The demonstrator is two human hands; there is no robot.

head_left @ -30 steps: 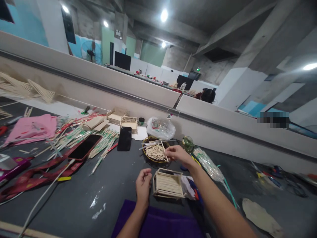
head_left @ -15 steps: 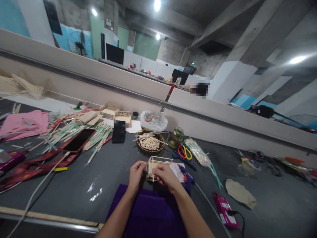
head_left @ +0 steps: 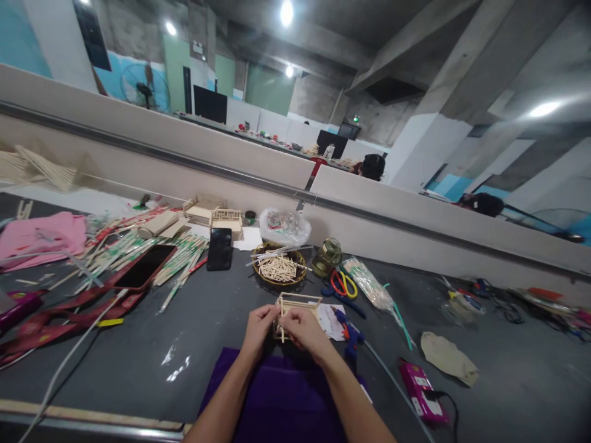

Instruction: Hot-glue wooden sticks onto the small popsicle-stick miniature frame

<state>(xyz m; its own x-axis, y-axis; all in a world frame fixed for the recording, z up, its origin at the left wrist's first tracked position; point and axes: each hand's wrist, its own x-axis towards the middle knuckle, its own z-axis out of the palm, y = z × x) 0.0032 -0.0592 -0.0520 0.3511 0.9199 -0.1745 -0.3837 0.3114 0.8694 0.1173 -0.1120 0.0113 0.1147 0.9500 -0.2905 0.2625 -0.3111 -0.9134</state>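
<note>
A small frame built of thin wooden sticks [head_left: 300,298] sits in front of me on the dark table. My left hand [head_left: 259,330] is closed, its thumb and fingertips pinching the frame's left side. Over the frame's near left part, my right hand [head_left: 303,330] is closed in a pinch on a wooden stick [head_left: 282,336] that stands across the frame. The fingers hide much of the frame's inside. Just right of the right hand lie a paper sheet [head_left: 327,317] and a blue glue gun [head_left: 353,335].
Beyond the frame stands a basket [head_left: 279,283] of short sticks, beside a glass jar [head_left: 327,257] and scissors [head_left: 344,284]. Left are two phones [head_left: 220,249] and wrapped sticks [head_left: 178,271]. A purple power strip [head_left: 421,391] lies right. Finished stick models [head_left: 226,221] stand by the partition.
My right hand has shifted slightly left, closer to my left hand, and covers more of the stick. The whole view has moved a little.
</note>
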